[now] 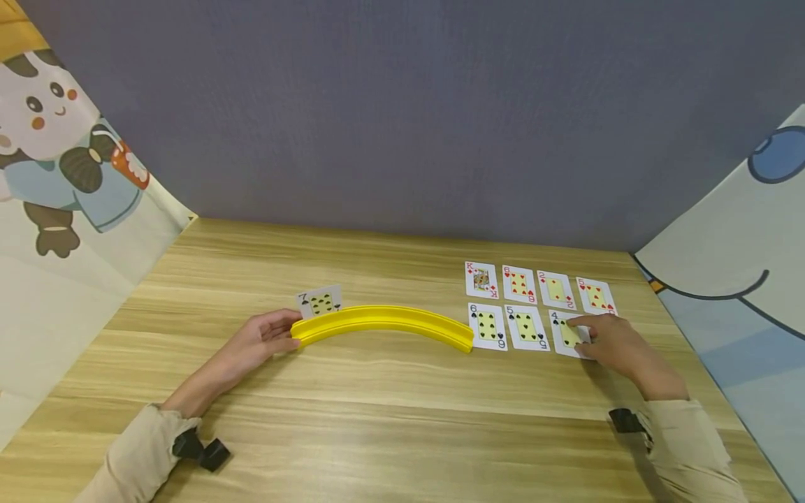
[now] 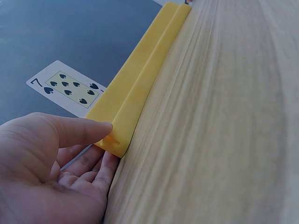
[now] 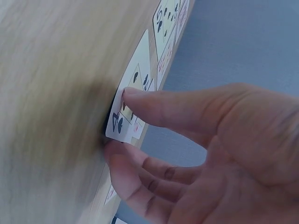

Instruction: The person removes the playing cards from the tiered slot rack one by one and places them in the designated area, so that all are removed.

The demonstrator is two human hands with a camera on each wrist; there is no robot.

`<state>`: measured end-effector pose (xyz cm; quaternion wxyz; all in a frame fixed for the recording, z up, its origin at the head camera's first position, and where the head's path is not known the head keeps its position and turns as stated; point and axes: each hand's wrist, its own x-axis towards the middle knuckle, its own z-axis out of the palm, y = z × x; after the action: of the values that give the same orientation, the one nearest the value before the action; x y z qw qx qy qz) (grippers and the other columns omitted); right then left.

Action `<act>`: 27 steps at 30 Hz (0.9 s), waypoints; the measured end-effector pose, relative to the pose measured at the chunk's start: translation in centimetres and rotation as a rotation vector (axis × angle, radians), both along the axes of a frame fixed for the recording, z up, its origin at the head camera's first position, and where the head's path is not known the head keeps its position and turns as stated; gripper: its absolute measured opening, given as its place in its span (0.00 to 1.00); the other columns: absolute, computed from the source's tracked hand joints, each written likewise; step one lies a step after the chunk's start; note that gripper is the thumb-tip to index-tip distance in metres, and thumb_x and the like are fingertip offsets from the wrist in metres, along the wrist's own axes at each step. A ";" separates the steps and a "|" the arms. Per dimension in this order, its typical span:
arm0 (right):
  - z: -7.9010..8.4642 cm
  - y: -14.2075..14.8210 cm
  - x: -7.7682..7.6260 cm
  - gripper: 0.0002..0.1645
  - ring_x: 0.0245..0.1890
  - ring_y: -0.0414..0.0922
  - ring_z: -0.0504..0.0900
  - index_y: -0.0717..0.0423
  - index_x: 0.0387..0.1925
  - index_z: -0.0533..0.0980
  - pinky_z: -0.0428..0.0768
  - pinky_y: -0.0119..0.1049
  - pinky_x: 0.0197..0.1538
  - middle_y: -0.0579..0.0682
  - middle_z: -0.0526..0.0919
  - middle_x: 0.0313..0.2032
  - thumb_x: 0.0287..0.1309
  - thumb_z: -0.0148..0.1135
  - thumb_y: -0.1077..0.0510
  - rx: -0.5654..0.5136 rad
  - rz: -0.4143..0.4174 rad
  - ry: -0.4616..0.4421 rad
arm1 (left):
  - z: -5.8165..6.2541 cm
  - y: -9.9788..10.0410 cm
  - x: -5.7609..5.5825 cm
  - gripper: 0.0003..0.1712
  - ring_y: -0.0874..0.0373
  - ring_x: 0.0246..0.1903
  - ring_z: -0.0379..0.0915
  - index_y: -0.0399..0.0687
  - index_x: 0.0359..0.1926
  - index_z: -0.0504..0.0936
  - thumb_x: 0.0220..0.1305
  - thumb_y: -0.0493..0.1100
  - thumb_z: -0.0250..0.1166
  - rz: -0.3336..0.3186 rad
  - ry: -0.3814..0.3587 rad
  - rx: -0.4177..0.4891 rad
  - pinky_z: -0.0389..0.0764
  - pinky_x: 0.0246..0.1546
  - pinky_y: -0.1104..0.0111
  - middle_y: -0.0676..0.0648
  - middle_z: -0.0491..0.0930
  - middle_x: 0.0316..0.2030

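Note:
A curved yellow card holder (image 1: pixel 383 316) lies on the table, with a seven of spades (image 1: pixel 318 302) standing in its left part. My left hand (image 1: pixel 260 335) grips the holder's left end, thumb (image 2: pixel 84 130) on the near side and fingers round the end. At the right, my right hand (image 1: pixel 613 346) pinches a four of spades (image 1: pixel 566 335) by its right edge. In the right wrist view the thumb (image 3: pixel 149 105) presses the card's face, and a dark shadow shows under that edge. A six of spades (image 1: pixel 487 327) and five of spades (image 1: pixel 527 328) lie left of it.
Behind the spades lies a row of red cards: a king of diamonds (image 1: pixel 481 281), a hearts card (image 1: pixel 518 285), a two of diamonds (image 1: pixel 556 289) and a red five (image 1: pixel 595 296). A grey wall (image 1: pixel 402 126) bounds the wooden table (image 1: pixel 402 440) at the back.

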<state>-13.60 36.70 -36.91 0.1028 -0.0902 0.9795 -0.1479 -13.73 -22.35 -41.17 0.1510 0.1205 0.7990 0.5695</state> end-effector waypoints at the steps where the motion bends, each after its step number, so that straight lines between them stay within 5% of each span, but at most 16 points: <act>1: 0.0 0.0 0.0 0.29 0.26 0.46 0.67 0.70 0.58 0.75 0.67 0.37 0.29 0.53 0.73 0.28 0.54 0.68 0.64 -0.002 0.000 0.004 | 0.0 0.0 0.0 0.31 0.38 0.65 0.66 0.31 0.66 0.69 0.65 0.38 0.66 -0.001 0.000 0.001 0.70 0.65 0.66 0.31 0.70 0.64; 11: 0.0 0.0 0.1 0.26 0.26 0.47 0.70 0.70 0.54 0.77 0.71 0.39 0.29 0.60 0.79 0.32 0.52 0.69 0.64 0.013 -0.011 0.041 | 0.0 0.2 -0.2 0.31 0.37 0.65 0.65 0.29 0.66 0.68 0.65 0.38 0.66 -0.009 -0.006 0.012 0.71 0.62 0.73 0.30 0.70 0.64; 18: 1.1 -1.4 0.3 0.18 0.33 0.56 0.81 0.70 0.50 0.80 0.80 0.45 0.28 0.71 0.81 0.41 0.58 0.66 0.66 -0.025 0.002 0.214 | -0.1 0.3 -0.4 0.31 0.38 0.65 0.65 0.30 0.65 0.69 0.65 0.38 0.66 -0.015 -0.005 0.021 0.71 0.62 0.74 0.30 0.69 0.65; 27: 2.0 -7.7 -0.4 0.15 0.28 0.46 0.80 0.66 0.47 0.82 0.77 0.37 0.27 0.62 0.83 0.38 0.56 0.67 0.69 -0.146 0.128 0.404 | -0.1 0.0 -0.4 0.32 0.37 0.64 0.67 0.30 0.66 0.68 0.65 0.38 0.66 0.001 0.000 -0.003 0.72 0.61 0.74 0.30 0.71 0.63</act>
<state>-14.02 29.04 -34.94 -0.0931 -0.1873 0.9592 -0.1905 -14.10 -22.40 -41.25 0.1511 0.1198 0.7997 0.5686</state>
